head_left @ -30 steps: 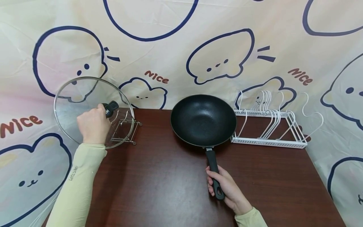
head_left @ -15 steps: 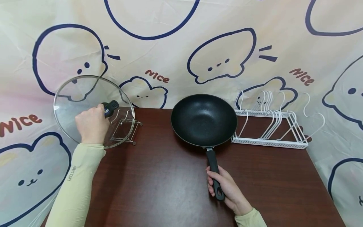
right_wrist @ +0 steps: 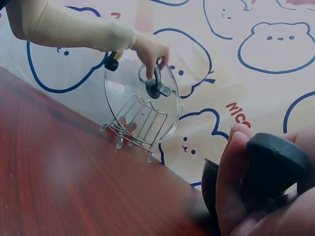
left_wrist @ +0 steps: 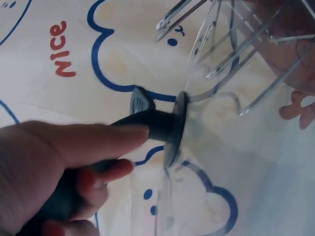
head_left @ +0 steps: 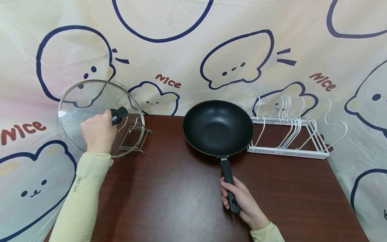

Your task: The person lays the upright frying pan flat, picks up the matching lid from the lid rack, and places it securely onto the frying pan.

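Your left hand (head_left: 99,132) is gripping the dark lid handle (head_left: 119,114) in the left half of the head view, fingers curling round it and leaving no open gap. The glass lid (head_left: 86,104) is standing nearly on edge behind that hand, its broad face turning toward you and its disc overlapping the small wire rack (head_left: 145,141); you are seeing the wires through the glass, but whether the rim is resting between them or hanging just clear, you cannot tell. That fit between rim and wires is probably what matters most, with the left hand being far the nearer one to both.

Your right hand (head_left: 242,198) is holding the pan handle (head_left: 227,173) at the lower right of centre, fingers wrapping closed about its end. The black pan (head_left: 218,127) is sitting at the centre, its long axis running from there down toward the bottom edge, slanting slightly right. Lid and pan are lying well apart, bare table (head_left: 169,174) stretching between them
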{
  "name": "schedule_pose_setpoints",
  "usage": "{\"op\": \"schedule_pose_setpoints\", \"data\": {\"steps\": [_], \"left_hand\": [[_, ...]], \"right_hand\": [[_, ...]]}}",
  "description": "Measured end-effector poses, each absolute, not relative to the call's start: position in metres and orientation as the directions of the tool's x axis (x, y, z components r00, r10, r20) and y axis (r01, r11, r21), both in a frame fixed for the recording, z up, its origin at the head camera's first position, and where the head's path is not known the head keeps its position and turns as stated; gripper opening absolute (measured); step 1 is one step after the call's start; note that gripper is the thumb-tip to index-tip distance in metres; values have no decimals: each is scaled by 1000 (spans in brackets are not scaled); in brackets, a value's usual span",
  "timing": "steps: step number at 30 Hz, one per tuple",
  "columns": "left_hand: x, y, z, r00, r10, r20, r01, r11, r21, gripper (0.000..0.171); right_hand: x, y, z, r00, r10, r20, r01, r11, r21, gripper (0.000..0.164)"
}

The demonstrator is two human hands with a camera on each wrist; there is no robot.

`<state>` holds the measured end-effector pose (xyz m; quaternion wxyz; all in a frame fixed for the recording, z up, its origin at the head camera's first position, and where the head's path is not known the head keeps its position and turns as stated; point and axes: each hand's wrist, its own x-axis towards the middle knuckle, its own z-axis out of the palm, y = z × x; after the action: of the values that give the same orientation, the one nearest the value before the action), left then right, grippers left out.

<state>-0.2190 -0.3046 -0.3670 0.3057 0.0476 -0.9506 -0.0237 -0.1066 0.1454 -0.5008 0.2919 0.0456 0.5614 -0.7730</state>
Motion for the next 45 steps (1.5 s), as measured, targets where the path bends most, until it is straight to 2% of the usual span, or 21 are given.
{"op": "schedule_pose_setpoints", "data": {"steps": [3, 7, 10, 12, 15, 17, 19, 21, 23, 27, 31, 40, 45], "left_hand": [[-218, -307, -363, -842, -122, 526, -93, 992, 82, 18], [-216, -313, -353, -908, -180, 377, -135, 980, 143, 34], [-214, -321, -345, -953, -209, 218, -150, 954, 258, 54], [-213, -327, -340, -971, -205, 121, -143, 908, 394, 69], [-211, -340, -336, -988, -151, -32, -129, 699, 703, 87], [-210, -351, -337, -990, -90, -110, -139, 469, 872, 88], [-207, -364, -341, -987, -2, -161, -158, 230, 960, 83], [-204, -375, -346, -979, 78, -187, -182, 68, 981, 74], [-203, -380, -352, -975, 138, -176, -181, -28, 983, 65], [-206, -371, -359, -965, 226, -134, -170, -149, 974, 60], [-206, -360, -360, -962, 248, -111, -175, -253, 951, 53], [-205, -349, -361, -972, 211, -105, -183, -396, 900, 38], [-206, -345, -361, -967, 238, -94, -190, -423, 886, 39]], "right_hand": [[-106, 145, -501, -826, -397, -401, 504, -198, -841, 40], [-106, 145, -501, -822, -397, -408, 511, -201, -836, 40], [-106, 145, -501, -819, -401, -410, 515, -200, -834, 41], [-107, 145, -500, -820, -399, -411, 515, -198, -834, 41], [-107, 145, -500, -822, -395, -411, 512, -194, -837, 41], [-107, 145, -500, -823, -396, -407, 508, -194, -840, 41], [-107, 144, -501, -825, -399, -401, 503, -196, -842, 40], [-106, 144, -501, -826, -402, -394, 499, -198, -844, 40], [-106, 144, -502, -827, -403, -392, 498, -200, -844, 40], [-106, 144, -501, -829, -395, -396, 499, -200, -843, 36], [-106, 144, -501, -829, -395, -395, 497, -199, -845, 37], [-106, 145, -501, -826, -391, -406, 505, -194, -841, 40], [-107, 145, -501, -823, -394, -410, 510, -193, -838, 40]]}}
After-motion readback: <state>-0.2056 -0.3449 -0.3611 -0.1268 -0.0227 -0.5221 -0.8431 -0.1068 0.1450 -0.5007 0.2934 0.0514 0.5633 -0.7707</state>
